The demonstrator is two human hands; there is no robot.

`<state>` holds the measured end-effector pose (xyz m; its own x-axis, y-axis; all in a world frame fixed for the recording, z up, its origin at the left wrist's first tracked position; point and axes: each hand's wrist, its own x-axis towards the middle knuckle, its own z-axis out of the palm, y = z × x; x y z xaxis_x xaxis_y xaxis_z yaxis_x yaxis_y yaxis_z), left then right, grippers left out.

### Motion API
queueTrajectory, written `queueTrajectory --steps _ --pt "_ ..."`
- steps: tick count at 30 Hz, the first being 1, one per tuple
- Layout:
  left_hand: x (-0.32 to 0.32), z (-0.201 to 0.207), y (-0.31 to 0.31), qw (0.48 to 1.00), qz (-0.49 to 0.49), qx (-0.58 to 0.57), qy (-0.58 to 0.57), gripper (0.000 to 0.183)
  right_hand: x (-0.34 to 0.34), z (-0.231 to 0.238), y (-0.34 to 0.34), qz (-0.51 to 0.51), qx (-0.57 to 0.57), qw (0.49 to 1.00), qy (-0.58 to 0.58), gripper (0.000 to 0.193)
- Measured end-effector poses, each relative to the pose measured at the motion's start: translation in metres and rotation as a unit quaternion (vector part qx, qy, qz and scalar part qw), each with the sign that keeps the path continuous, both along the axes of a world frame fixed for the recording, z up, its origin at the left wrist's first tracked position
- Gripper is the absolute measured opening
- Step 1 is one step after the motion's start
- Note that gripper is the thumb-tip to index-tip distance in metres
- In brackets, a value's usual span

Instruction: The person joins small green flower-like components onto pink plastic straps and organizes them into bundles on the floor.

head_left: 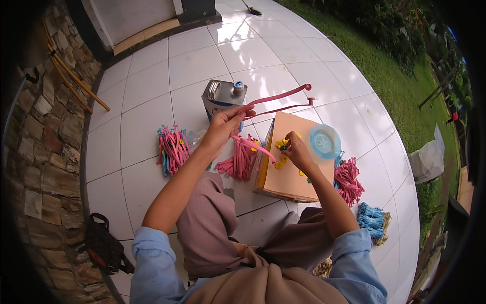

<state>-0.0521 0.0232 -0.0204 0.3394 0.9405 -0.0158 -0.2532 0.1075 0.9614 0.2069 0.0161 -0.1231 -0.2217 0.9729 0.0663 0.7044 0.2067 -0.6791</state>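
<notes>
My left hand [226, 126] is closed around several thin pink straps [278, 96] with small knobbed ends, held above the floor. One strap hangs lower toward the box and bears a small yellow flower [278, 165] at its tip. My right hand [297, 151] is over a peach-coloured cardboard box [283, 185], thumb and fingertips pinched together. Whatever sits between those fingertips is too small and covered to make out. Yellow flower pieces [279, 144] and bits of green lie around them on the box top. A translucent blue bowl [315, 133] stands at the box's far right corner.
Pink strap bundles [240, 162] lie left of the box, beside a pink and blue bundle [173, 147]. More pink [349, 187] and blue bundles [371, 223] lie right. A metal can [223, 96] stands behind my left hand. A dark bag [104, 243] leans by the stone wall [43, 202].
</notes>
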Motion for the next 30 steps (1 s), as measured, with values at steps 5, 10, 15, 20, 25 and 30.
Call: queueTrajectory --steps 5,10,15,20,25,30 --pt "0.004 0.005 -0.002 0.998 0.015 -0.026 -0.052 0.026 0.001 -0.001 0.001 0.016 0.053 0.998 -0.025 0.048" --pt "-0.012 -0.007 0.003 0.99 0.055 -0.112 -0.073 0.026 0.001 0.016 0.0 0.015 0.04 0.998 -0.05 0.047" --pt "-0.016 -0.01 0.003 0.966 -0.022 -0.233 -0.107 0.03 -0.01 0.064 -0.008 -0.004 0.01 0.994 0.107 0.042" --pt "0.006 0.014 -0.014 0.952 -0.106 -0.28 -0.068 0.028 -0.033 0.108 -0.026 0.071 -0.114 0.921 0.365 0.042" --pt "0.019 0.011 -0.019 0.968 -0.149 -0.201 -0.033 0.031 -0.042 0.117 -0.031 0.078 -0.172 0.868 0.46 0.041" --pt "0.025 0.005 -0.021 0.979 -0.093 -0.18 0.016 0.026 -0.043 0.12 -0.033 0.068 -0.179 0.873 0.449 0.041"
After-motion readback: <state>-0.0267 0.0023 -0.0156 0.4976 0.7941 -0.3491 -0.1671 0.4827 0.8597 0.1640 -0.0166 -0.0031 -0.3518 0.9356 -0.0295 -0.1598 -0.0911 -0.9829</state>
